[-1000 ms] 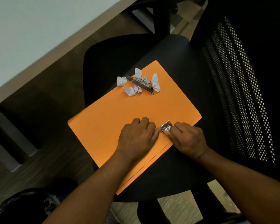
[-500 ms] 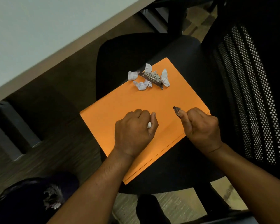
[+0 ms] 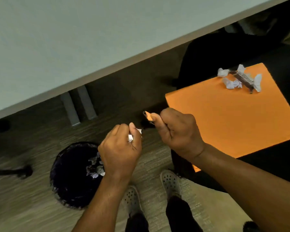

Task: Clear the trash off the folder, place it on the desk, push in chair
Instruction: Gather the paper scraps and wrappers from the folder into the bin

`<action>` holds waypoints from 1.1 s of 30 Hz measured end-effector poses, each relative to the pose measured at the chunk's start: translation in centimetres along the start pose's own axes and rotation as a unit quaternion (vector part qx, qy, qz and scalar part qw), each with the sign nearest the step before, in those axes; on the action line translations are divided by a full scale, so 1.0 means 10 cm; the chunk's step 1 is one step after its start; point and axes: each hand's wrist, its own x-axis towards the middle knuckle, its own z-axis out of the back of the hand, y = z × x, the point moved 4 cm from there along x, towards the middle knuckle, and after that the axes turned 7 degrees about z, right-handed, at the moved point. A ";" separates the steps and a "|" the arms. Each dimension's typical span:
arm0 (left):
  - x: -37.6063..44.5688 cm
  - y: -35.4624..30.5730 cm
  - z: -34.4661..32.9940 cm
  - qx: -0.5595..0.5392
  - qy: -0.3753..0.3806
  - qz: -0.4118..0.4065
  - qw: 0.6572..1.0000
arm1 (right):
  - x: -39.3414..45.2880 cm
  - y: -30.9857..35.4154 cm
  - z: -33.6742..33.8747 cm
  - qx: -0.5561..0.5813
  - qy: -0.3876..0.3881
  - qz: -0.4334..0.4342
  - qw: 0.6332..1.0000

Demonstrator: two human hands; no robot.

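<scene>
white scrap (image 3: pixel 130 137) half hidden in left hand (image 3: pixel 120 150).

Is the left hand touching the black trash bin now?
Apart. In the head view the left hand, pinching a white paper scrap, hangs above the trash bin on the floor, clear of its rim.

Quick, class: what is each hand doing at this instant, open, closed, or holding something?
Left hand: closed on a white paper scrap, above the trash bin.
Right hand: closed, pinching a small dark wrapper at thumb tip.

grey carpet floor (image 3: pixel 32 206), dark bin (image 3: pixel 70 178)
</scene>
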 end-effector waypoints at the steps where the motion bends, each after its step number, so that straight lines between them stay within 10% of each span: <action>1: -0.05 0.20 0.10 0.011 -0.006 0.017 1.000 | 0.02 0.12 -0.21 0.022 0.013 0.006 1.000; 18: -1.20 2.97 0.56 0.053 -0.020 0.305 0.951 | -0.95 1.24 -3.27 0.039 0.332 -0.072 0.940; 24: -1.58 3.52 0.11 0.167 0.232 0.358 0.889 | -1.45 1.20 -3.80 -0.045 0.563 -0.071 0.822; 33: -1.84 3.49 0.17 0.195 0.229 0.310 0.902 | -1.56 1.28 -3.63 -0.070 0.551 -0.005 0.832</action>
